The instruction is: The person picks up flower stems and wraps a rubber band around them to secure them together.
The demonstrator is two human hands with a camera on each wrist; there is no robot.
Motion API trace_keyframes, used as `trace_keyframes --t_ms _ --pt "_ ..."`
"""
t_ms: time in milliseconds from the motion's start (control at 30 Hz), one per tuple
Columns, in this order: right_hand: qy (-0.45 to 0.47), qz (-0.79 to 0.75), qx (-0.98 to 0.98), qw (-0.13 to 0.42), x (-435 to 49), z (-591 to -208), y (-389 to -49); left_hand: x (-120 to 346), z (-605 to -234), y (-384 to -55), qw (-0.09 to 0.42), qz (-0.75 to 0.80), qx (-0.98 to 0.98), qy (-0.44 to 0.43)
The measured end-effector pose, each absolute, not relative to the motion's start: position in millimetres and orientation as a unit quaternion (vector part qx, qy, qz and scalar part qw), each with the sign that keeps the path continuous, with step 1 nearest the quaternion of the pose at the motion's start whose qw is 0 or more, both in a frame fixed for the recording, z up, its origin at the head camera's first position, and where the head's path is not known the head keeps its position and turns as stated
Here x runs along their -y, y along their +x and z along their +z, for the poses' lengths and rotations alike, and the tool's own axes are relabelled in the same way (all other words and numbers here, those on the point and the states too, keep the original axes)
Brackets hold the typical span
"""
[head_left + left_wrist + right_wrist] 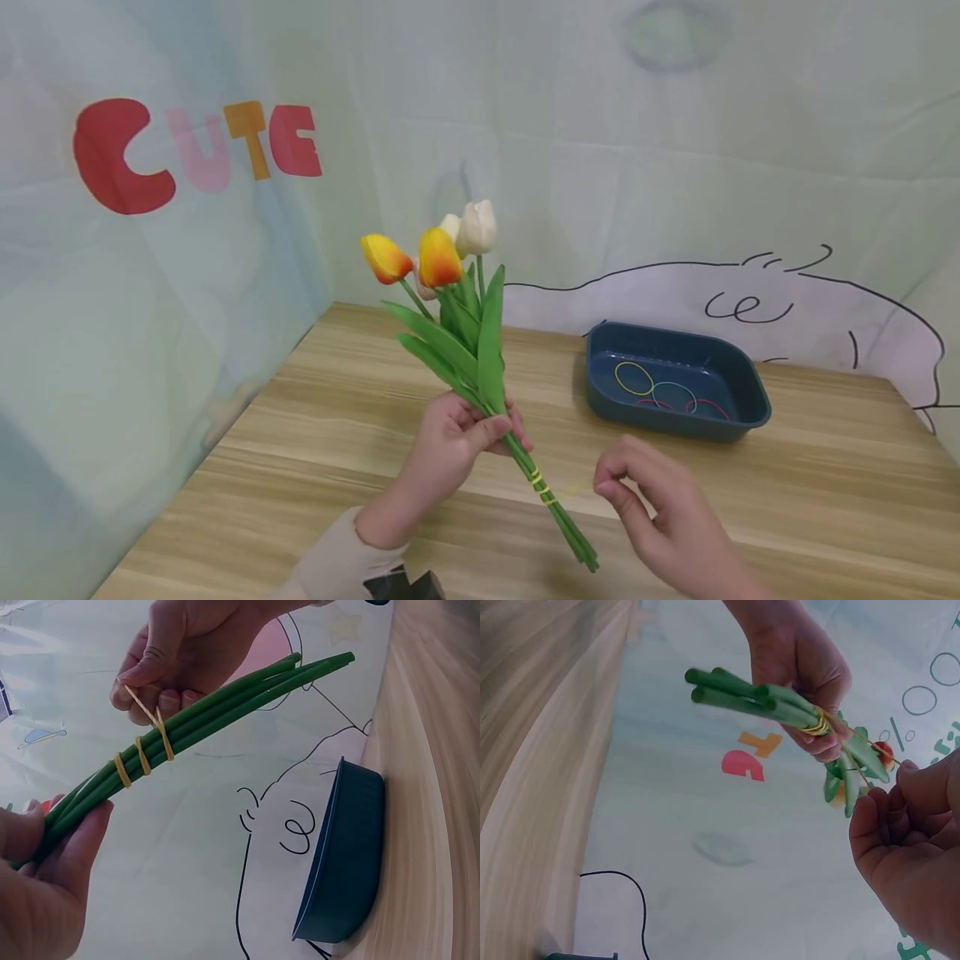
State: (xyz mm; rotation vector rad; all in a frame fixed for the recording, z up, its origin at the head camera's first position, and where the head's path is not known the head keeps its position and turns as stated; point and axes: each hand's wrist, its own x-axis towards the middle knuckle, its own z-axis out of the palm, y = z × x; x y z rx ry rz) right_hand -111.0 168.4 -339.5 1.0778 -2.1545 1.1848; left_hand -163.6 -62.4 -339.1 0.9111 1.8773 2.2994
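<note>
A bunch of tulips (491, 350), with orange-yellow and white heads and green leaves, tilts above the table. My left hand (450, 446) grips its stems (217, 709) just under the leaves. Around the lower stems runs a yellow rubber band (142, 755), wound in several loops. To the right of the stems, my right hand (667, 508) pinches a stretched end of that band between thumb and fingers, pulling it away from the stems. In the right wrist view, the stretched strands run from the stems to the fingertips (907, 776).
A dark blue tray (675, 425) stands at the back right of the wooden table (300, 467). Several loose rubber bands (634, 378), yellow, red and teal, lie in it. A printed cloth backdrop (562, 125) hangs behind and at the left.
</note>
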Motion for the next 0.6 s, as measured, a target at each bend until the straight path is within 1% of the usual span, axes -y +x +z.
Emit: trace_keyframes --t_ms 200,367,467,600 --pt "0.395 0.470 0.766 0.190 -169.7 -342.1 -115.3 64.2 -337.4 -162.5 0.072 0.747 -0.590 0.299" --pt "0.395 0.500 0.754 0.160 -169.8 -341.1 -115.7 66.9 -338.9 -166.2 0.134 0.797 -0.506 0.301" --pt "0.399 0.505 0.750 0.154 -168.7 -341.1 -115.2 69.2 -340.6 -169.5 0.159 0.821 -0.455 0.306" --pt "0.411 0.503 0.742 0.162 -167.2 -344.4 -117.1 72.2 -342.3 -173.3 0.181 0.836 -0.418 0.307"
